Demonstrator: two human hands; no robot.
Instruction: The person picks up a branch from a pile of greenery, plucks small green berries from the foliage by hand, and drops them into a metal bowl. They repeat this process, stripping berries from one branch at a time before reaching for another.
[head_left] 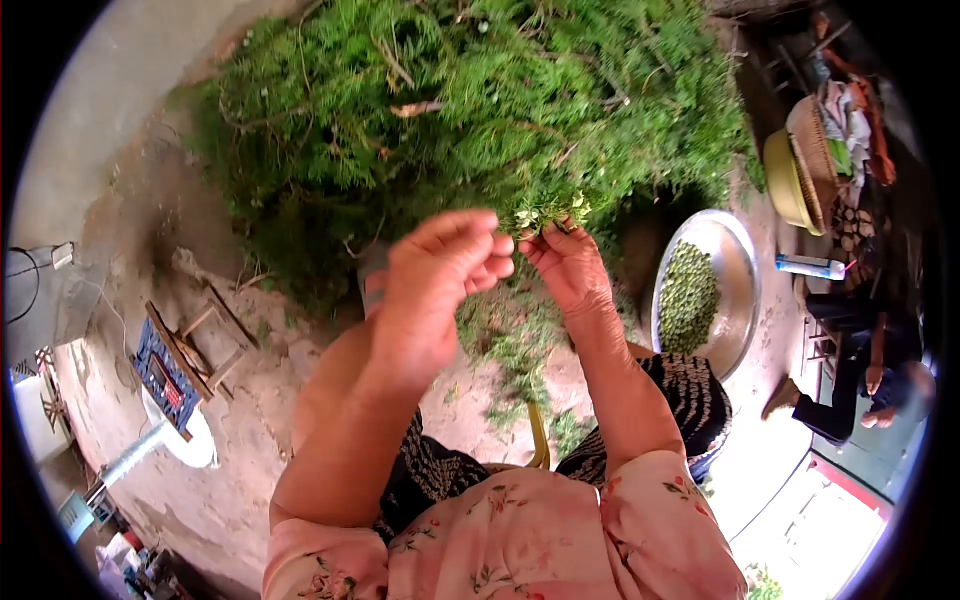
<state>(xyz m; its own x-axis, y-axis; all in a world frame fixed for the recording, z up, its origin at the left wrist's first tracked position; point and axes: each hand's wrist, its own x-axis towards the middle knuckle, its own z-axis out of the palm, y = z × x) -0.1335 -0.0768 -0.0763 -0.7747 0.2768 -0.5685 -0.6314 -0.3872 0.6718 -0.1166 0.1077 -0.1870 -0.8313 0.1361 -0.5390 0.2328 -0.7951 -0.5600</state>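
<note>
My right hand (567, 268) pinches a small green sprig (545, 210) that carries pale little cones or berries among its fine leaves. Beside it, my left hand (440, 280) is raised with its thumb and fingers drawn together. Anything between those fingertips is too small or hidden to make out. Just beyond both hands lies a big heap of feathery evergreen branches (480, 100). To the right, a wide metal basin (738, 300) holds many small round green cones or berries (688, 300).
Scattered clippings (515, 345) cover the floor between my knees. A wooden stool with a blue patterned top (165, 370) and a white stand fan (190, 440) are at left. Yellow basin (788, 185), blue-white tube (810, 266) and a seated person (850, 390) are at right.
</note>
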